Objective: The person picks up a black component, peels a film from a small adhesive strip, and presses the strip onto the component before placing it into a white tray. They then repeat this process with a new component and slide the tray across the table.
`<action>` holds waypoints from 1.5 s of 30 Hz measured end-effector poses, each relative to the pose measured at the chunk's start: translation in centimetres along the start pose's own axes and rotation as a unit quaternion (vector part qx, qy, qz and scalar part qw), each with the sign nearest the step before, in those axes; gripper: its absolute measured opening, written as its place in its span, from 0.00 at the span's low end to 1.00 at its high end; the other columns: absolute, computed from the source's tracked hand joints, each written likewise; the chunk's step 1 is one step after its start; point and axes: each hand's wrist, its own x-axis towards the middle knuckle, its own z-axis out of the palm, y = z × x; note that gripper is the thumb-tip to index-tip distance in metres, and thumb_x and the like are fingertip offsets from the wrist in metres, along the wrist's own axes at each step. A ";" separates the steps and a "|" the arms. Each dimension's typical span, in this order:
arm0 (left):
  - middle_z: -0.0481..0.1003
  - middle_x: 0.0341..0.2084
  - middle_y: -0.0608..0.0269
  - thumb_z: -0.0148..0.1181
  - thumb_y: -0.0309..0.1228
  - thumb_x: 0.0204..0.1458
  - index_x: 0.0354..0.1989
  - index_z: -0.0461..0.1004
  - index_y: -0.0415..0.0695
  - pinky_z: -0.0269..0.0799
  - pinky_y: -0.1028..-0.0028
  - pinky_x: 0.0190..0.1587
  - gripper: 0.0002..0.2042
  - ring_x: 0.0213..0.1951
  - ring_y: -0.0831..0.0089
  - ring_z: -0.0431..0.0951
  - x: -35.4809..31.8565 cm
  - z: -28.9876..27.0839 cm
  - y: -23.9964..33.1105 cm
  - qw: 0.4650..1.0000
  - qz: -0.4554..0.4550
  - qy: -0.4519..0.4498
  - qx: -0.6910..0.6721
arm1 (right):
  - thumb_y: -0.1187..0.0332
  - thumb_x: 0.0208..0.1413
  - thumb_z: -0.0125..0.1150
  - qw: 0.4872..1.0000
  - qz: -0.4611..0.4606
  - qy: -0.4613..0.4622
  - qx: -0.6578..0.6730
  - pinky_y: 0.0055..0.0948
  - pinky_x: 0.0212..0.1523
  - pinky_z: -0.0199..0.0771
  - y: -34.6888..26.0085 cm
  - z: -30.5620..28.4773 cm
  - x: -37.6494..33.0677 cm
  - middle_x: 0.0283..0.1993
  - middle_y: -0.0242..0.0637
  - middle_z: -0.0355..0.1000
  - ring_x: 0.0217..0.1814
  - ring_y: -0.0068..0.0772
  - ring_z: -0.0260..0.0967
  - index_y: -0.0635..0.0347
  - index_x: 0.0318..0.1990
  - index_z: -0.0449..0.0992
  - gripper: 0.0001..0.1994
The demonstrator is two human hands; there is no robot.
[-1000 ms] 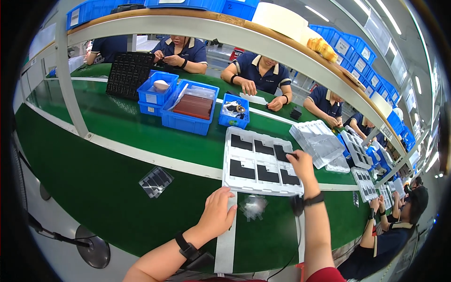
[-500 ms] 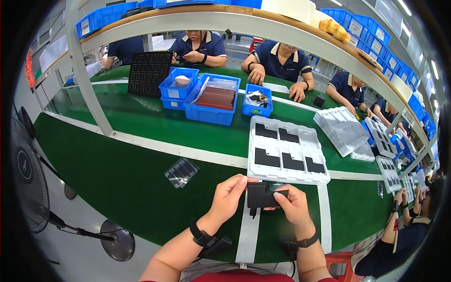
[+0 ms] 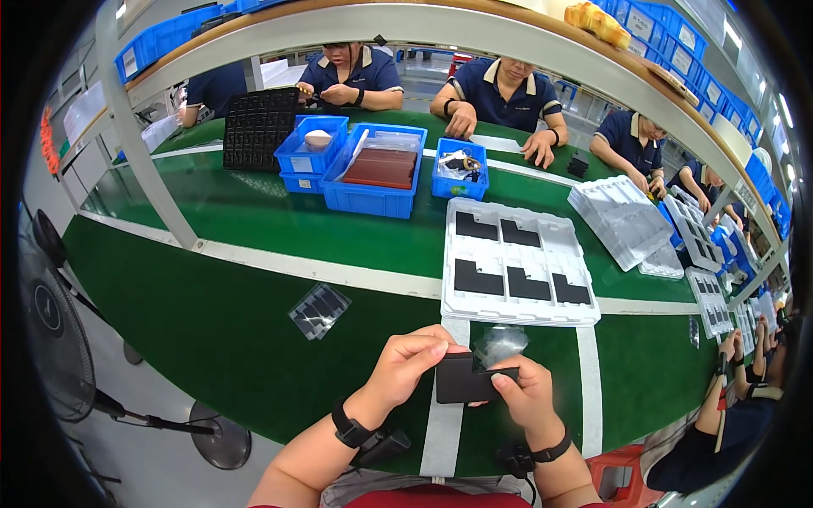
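Both my hands hold one flat, black L-shaped part (image 3: pixel 457 383) above the green table, near its front edge. My left hand (image 3: pixel 405 366) pinches the upper left corner between thumb and fingers. On the other side, my right hand (image 3: pixel 529 394) grips the right arm, its thumb on the front face and its fingers behind. A clear plastic film (image 3: pixel 501 343) shows blurred just beyond the part; whether a finger touches it I cannot tell. Farther out, a white moulded tray (image 3: pixel 546 315) carries several similar black parts (image 3: pixel 478 278) in its pockets.
To the left lies a clear sheet with dark pieces (image 3: pixel 319 311). Blue bins (image 3: pixel 368 201) and a black tray (image 3: pixel 261 127) stand across the table. Stacked white trays (image 3: pixel 622 224) are at the right. A shelf (image 3: pixel 406 38) spans overhead; co-workers sit opposite and at right.
The black part has turned in my hands, and the small tab hanging from its lower edge no longer shows. More of the clear film is visible beyond it. My view has shifted slightly.
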 end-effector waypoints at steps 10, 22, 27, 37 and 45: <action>0.66 0.40 0.59 0.43 0.32 0.57 0.42 0.70 0.38 0.63 0.71 0.49 0.13 0.44 0.71 0.68 0.0 0.6 -1.0 0.987 -0.024 -0.057 -0.149 | 0.78 0.53 0.48 0.997 0.020 0.020 0.078 0.27 0.29 0.75 1.0 0.1 -0.1 0.27 0.44 0.71 0.27 0.34 0.73 0.71 0.35 0.67 0.04; 0.64 0.44 0.50 0.46 0.38 0.53 0.42 0.67 0.41 0.62 0.59 0.51 0.15 0.51 0.57 0.63 -0.2 1.1 -1.4 0.949 -0.094 -0.079 -0.292 | 0.78 0.52 0.51 0.994 0.024 0.048 0.094 0.25 0.29 0.75 0.6 0.4 -0.4 0.28 0.44 0.71 0.26 0.32 0.72 0.72 0.35 0.68 0.04; 0.65 0.39 0.55 0.53 0.40 0.47 0.44 0.66 0.43 0.62 0.57 0.52 0.18 0.53 0.56 0.59 -0.3 0.8 -2.6 0.910 -0.117 -0.096 -0.386 | 0.78 0.52 0.52 0.998 -0.010 0.050 -0.047 0.24 0.29 0.75 0.4 0.5 -0.3 0.28 0.42 0.71 0.27 0.29 0.72 0.72 0.34 0.68 0.04; 0.63 0.41 0.53 0.55 0.42 0.48 0.57 0.50 0.47 0.69 0.53 0.42 0.30 0.49 0.60 0.62 -0.7 0.6 -3.3 0.901 -0.102 -0.113 -0.407 | 0.78 0.52 0.52 0.999 0.007 0.032 -0.027 0.22 0.29 0.74 0.2 0.9 -0.4 0.28 0.40 0.72 0.27 0.26 0.72 0.71 0.34 0.69 0.04; 0.63 0.40 0.53 0.55 0.43 0.49 0.56 0.50 0.46 0.71 0.54 0.41 0.30 0.49 0.60 0.62 -0.6 0.8 -3.1 0.907 -0.098 -0.111 -0.395 | 0.78 0.52 0.52 0.999 0.018 0.039 0.019 0.21 0.30 0.73 0.6 0.9 -0.4 0.29 0.40 0.71 0.28 0.26 0.71 0.71 0.35 0.69 0.05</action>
